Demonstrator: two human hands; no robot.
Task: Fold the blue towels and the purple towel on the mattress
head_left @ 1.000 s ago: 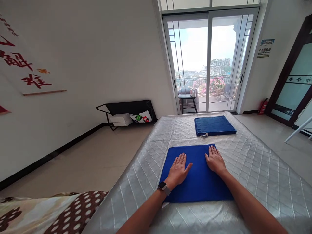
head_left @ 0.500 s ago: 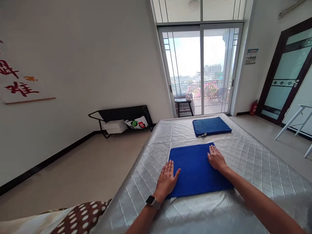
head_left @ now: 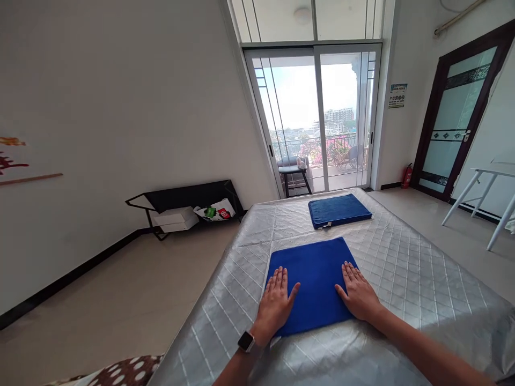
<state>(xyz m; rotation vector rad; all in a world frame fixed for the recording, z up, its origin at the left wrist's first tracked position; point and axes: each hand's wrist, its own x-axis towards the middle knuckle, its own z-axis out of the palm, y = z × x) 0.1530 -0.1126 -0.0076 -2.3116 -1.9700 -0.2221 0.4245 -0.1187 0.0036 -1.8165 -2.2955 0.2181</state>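
Your right hand [head_left: 360, 295] has just slid back towards you from the far right corner of the bright blue cloth [head_left: 314, 279], and that corner now shows, uncovered. Your left hand [head_left: 276, 308] stays by the left edge, much where it was a moment ago. The change leaves the two hands almost level, one at each side, and the cloth between them looks flat, with no large crease; this pass over the right side seems well along, though what lies under your palms cannot be seen.

Both hands are open and palm down, grasping nothing. The fingers lie close together, pointing away from you, with each thumb spread inwards over the blue. Your forearms reach in from the bottom of the view, angled towards each other, and a watch [head_left: 245, 341] sits on your left wrist.

The bright blue cloth lies in front of you on a silver quilted cover [head_left: 406, 273]. Beyond it, near but apart, rests a darker blue folded cloth [head_left: 340, 209], with small pale tags at its near edge.
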